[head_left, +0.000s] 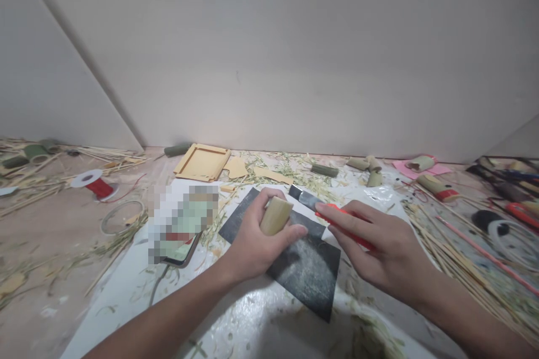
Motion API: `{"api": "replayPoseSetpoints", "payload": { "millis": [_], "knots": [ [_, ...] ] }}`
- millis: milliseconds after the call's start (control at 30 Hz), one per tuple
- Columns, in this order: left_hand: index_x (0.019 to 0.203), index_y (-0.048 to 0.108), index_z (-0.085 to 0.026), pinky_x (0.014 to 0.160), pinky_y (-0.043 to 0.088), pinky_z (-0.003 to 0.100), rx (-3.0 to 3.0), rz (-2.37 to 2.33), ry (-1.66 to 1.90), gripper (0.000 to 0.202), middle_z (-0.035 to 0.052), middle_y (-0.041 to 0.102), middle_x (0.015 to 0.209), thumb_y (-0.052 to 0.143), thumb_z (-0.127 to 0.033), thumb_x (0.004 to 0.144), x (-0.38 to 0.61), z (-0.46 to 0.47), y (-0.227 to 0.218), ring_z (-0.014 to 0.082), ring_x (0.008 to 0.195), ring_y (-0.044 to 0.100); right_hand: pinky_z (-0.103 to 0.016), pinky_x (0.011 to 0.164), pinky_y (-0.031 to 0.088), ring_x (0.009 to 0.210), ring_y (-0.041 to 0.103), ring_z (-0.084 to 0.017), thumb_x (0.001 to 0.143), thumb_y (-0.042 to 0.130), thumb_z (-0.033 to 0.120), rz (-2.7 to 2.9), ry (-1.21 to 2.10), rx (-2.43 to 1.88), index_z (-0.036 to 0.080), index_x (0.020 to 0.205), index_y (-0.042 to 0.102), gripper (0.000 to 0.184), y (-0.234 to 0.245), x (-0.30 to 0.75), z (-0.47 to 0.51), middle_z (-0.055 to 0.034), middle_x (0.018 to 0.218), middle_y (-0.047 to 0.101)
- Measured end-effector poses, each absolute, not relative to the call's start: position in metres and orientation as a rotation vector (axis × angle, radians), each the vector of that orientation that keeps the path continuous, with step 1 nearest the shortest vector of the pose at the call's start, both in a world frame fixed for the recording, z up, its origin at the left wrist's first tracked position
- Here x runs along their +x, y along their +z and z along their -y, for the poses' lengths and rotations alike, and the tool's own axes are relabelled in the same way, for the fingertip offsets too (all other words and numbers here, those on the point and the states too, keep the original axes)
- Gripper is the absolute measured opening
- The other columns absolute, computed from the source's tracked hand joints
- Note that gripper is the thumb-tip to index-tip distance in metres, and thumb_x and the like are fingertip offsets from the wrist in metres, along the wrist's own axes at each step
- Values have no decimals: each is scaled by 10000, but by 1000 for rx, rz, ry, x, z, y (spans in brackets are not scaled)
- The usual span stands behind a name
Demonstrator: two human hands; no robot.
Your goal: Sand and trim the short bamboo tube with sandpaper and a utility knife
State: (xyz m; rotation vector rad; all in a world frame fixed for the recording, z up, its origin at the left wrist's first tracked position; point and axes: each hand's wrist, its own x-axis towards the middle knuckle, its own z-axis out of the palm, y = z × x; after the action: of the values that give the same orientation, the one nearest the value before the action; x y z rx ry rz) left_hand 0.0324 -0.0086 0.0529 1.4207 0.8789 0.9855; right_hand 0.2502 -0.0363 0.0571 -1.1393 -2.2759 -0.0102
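My left hand (263,235) is wrapped round a short piece of bamboo (276,216), pale yellow-green with its bark scraped away, held tilted up over the work surface. In my right hand (379,241) is a red-handled utility knife (345,223), gripped with the forefinger along its handle. Its wide grey blade (309,199) points left toward the bamboo and does not appear to touch it. Beneath both hands lie dark sheets of sandpaper (309,275), dusted with pale powder, partly hidden by my left hand.
A phone (185,235) with a cable lies left on white sheeting (197,314). Farther left stands a spool of red thread (95,184). Shavings, a yellow square frame (202,161) and bamboo pieces (324,170) line the wall. Thin sticks (457,269) and a pink pencil (484,252) lie right.
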Motion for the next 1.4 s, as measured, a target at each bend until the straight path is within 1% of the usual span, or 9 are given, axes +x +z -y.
{"api": "replayPoseSetpoints", "payload": {
  "millis": [133, 367, 567, 800, 1000, 1100, 1233, 1333, 1400],
  "knots": [
    [1004, 400, -254, 539, 334, 219, 1300, -804, 953, 448, -71, 438, 688, 747, -364, 744, 31, 6, 50, 88, 564, 380, -212, 503, 366, 550, 478, -85, 926, 480, 146, 2334, 87, -1052, 276, 1306, 543, 406, 58, 250, 37, 6, 753, 546],
    [999, 439, -257, 551, 322, 214, 1326, -836, 985, 404, -67, 409, 718, 740, -375, 756, 28, 5, 43, 81, 583, 373, -221, 491, 339, 544, 444, -94, 931, 475, 149, 2360, 75, -1025, 276, 1268, 570, 373, 60, 245, 39, 11, 727, 525],
    [969, 426, -243, 571, 328, 225, 1361, -877, 1040, 401, -62, 399, 729, 737, -355, 742, 29, 6, 48, 98, 619, 371, -215, 489, 362, 560, 479, -91, 907, 494, 126, 2316, 14, -1016, 294, 1291, 556, 423, 58, 240, 41, -1, 779, 572],
    [884, 409, -232, 579, 340, 229, 1391, -916, 1122, 351, -67, 390, 705, 719, -299, 733, 33, 11, 55, 105, 615, 370, -218, 483, 380, 557, 498, -99, 903, 511, 141, 2248, -63, -1026, 289, 1259, 583, 392, 54, 234, 44, -6, 766, 578],
    [860, 405, -232, 550, 353, 222, 1400, -996, 1185, 318, -72, 390, 676, 695, -330, 772, 37, 14, 54, 94, 566, 384, -213, 488, 400, 578, 506, -107, 910, 499, 133, 2200, -64, -1066, 287, 1295, 561, 418, 54, 231, 44, -6, 748, 565],
    [886, 408, -238, 515, 340, 207, 1339, -956, 1156, 334, -78, 387, 657, 703, -354, 783, 37, 14, 50, 73, 519, 362, -218, 505, 415, 584, 503, -108, 916, 488, 125, 2175, 10, -1072, 264, 1299, 552, 412, 57, 233, 43, -9, 751, 562],
    [940, 372, -260, 427, 290, 168, 1102, -701, 1043, 388, -99, 407, 613, 712, -369, 789, 35, 11, 48, 43, 435, 310, -223, 527, 424, 599, 520, -105, 921, 480, 132, 2172, 133, -1048, 266, 1293, 553, 401, 61, 235, 41, -8, 766, 570],
    [1009, 366, -277, 393, 236, 147, 983, -548, 941, 423, -130, 365, 538, 720, -353, 792, 34, 9, 48, 26, 380, 252, -211, 506, 400, 564, 500, -94, 921, 484, 146, 2247, 150, -993, 288, 1292, 562, 405, 62, 236, 41, 12, 723, 549],
    [1075, 375, -272, 379, 208, 153, 962, -496, 894, 436, -116, 438, 575, 688, -422, 811, 33, 7, 47, 17, 356, 270, -205, 498, 391, 550, 488, -88, 920, 489, 150, 2270, 144, -981, 286, 1293, 563, 405, 61, 236, 40, 14, 720, 542]
  ]
}}
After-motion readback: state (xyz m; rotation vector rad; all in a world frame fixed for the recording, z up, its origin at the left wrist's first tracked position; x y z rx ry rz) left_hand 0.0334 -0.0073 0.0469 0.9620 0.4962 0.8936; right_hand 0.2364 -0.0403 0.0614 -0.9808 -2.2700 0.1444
